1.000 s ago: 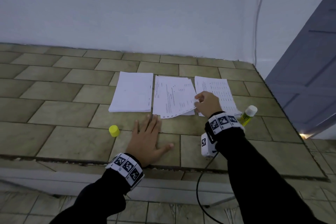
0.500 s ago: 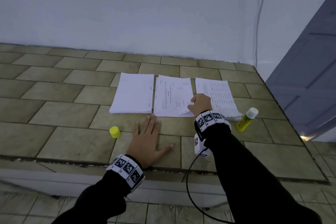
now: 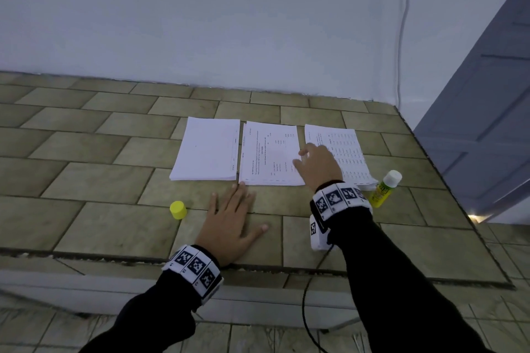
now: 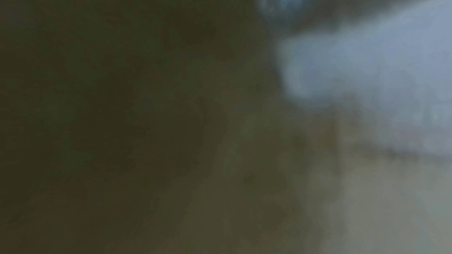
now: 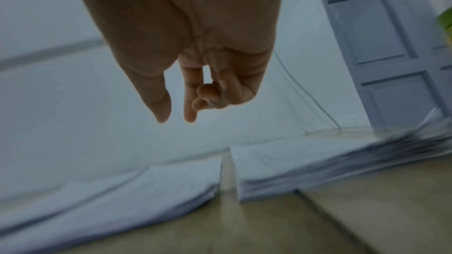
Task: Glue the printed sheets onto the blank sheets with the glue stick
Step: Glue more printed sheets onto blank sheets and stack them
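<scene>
— Head view first: where are the papers?
— Three piles lie side by side on the tiled counter (image 3: 86,221): a blank stack (image 3: 206,149), a printed sheet (image 3: 269,155) in the middle, a printed stack (image 3: 347,149) on the right. The glue stick (image 3: 384,189) lies at that stack's near right corner, its yellow cap (image 3: 178,210) apart, left of the left hand (image 3: 229,226).
— And the hands?
— That left hand lies flat, fingers spread, holding nothing. The right hand (image 3: 318,166) hovers over the middle sheet's right edge.
— Left wrist view?
— Dark blur; nothing can be told.
— Right wrist view?
— The right hand (image 5: 193,45) holds nothing: thumb and forefinger straight, other fingers (image 5: 220,94) loosely curled, above the paper.
</scene>
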`<control>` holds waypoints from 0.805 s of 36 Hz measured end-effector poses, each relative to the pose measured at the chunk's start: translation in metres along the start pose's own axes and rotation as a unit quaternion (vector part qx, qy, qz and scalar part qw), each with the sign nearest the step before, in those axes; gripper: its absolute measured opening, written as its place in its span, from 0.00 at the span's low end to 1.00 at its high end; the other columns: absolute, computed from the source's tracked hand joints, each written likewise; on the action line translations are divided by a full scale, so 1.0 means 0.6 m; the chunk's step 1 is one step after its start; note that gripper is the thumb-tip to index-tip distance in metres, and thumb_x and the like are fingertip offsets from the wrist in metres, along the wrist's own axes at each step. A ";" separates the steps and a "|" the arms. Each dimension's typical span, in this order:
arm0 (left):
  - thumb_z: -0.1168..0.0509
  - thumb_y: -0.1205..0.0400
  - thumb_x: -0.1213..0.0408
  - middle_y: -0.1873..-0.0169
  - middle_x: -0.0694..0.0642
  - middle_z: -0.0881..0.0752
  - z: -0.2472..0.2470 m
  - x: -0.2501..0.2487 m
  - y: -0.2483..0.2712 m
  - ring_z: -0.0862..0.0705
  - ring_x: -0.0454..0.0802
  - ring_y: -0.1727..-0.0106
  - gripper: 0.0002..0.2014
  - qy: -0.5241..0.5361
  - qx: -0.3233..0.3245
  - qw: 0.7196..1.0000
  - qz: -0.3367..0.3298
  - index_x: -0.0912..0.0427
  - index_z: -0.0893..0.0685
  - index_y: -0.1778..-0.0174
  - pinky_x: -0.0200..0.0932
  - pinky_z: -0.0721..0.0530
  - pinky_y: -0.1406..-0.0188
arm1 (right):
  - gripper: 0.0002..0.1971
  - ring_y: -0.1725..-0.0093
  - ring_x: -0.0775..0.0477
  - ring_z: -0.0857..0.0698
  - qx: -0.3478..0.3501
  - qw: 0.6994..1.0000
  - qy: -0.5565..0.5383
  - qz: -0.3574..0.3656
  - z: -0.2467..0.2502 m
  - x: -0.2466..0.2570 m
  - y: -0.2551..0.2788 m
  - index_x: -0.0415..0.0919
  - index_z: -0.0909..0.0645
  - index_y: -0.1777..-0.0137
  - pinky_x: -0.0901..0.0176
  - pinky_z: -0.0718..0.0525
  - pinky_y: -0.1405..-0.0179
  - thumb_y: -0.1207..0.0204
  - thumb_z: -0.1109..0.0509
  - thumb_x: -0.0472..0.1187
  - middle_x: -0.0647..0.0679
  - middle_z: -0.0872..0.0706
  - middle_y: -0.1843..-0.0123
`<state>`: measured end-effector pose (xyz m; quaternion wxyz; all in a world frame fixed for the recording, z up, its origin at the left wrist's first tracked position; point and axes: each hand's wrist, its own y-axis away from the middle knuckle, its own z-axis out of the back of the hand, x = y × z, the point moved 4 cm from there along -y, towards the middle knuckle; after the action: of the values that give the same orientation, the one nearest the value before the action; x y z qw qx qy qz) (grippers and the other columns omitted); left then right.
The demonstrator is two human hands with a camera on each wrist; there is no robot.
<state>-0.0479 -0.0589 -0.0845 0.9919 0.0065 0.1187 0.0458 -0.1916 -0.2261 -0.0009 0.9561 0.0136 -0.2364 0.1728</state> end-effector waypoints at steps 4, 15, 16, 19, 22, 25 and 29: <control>0.78 0.25 0.26 0.14 0.51 0.48 0.016 -0.009 0.004 0.55 0.46 0.14 0.50 0.007 -0.016 0.999 -0.029 0.51 0.43 0.14 0.55 0.63 0.17 | 0.08 0.57 0.51 0.22 -0.142 0.981 -0.104 0.082 0.073 -0.003 0.045 0.45 0.20 0.44 0.58 0.25 0.59 0.21 0.31 0.44 0.50 0.21 0.54; 0.48 0.15 0.37 0.33 0.48 0.17 0.193 -0.033 0.001 0.19 0.48 0.36 0.28 0.125 -0.020 0.992 0.017 0.52 0.23 0.28 0.48 0.22 0.37 | 0.34 0.30 0.43 0.32 -0.296 0.946 -0.129 -0.017 0.164 -0.124 0.127 0.34 0.32 0.27 0.60 0.36 0.37 0.31 0.20 0.40 0.38 0.27 0.30; 0.48 0.15 0.38 0.32 0.50 0.17 0.198 -0.020 -0.012 0.19 0.50 0.34 0.28 0.104 -0.024 0.993 0.042 0.53 0.24 0.27 0.50 0.22 0.36 | 0.38 0.30 0.42 0.31 -0.277 0.947 -0.152 -0.054 0.159 -0.137 0.126 0.33 0.34 0.26 0.57 0.34 0.37 0.32 0.20 0.41 0.38 0.28 0.30; 0.49 0.15 0.36 0.30 0.57 0.20 0.193 0.030 -0.060 0.21 0.57 0.32 0.31 0.013 -0.004 0.991 0.137 0.56 0.27 0.24 0.54 0.23 0.35 | 0.46 0.35 0.41 0.26 -0.206 0.945 -0.207 -0.147 0.137 -0.174 0.119 0.29 0.38 0.24 0.49 0.27 0.40 0.35 0.20 0.52 0.39 0.28 0.36; 0.48 0.16 0.35 0.33 0.60 0.19 0.174 0.076 -0.105 0.21 0.60 0.35 0.33 -0.054 0.031 0.976 0.210 0.61 0.25 0.29 0.53 0.23 0.38 | 0.41 0.38 0.38 0.22 -0.149 0.945 -0.226 -0.184 0.114 -0.197 0.117 0.29 0.38 0.25 0.52 0.26 0.47 0.29 0.21 0.46 0.35 0.23 0.34; 0.46 0.18 0.32 0.36 0.62 0.19 0.154 0.101 -0.131 0.20 0.62 0.36 0.35 -0.084 0.053 0.964 0.247 0.62 0.24 0.34 0.53 0.23 0.39 | 0.30 0.48 0.42 0.22 -0.124 0.947 -0.221 -0.199 0.098 -0.206 0.119 0.29 0.32 0.32 0.53 0.28 0.55 0.27 0.23 0.43 0.38 0.21 0.43; 0.43 0.22 0.29 0.36 0.61 0.20 0.124 0.117 -0.151 0.20 0.63 0.36 0.36 -0.111 0.064 0.957 0.259 0.59 0.25 0.34 0.56 0.22 0.35 | 0.23 0.48 0.42 0.22 -0.111 0.951 -0.205 -0.202 0.091 -0.212 0.116 0.31 0.29 0.34 0.53 0.28 0.53 0.24 0.26 0.40 0.35 0.19 0.40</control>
<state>0.0455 -0.1431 -0.0309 0.9504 0.1058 0.0049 0.2923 -0.3451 -0.2078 -0.0144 0.8973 -0.0097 -0.4375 -0.0578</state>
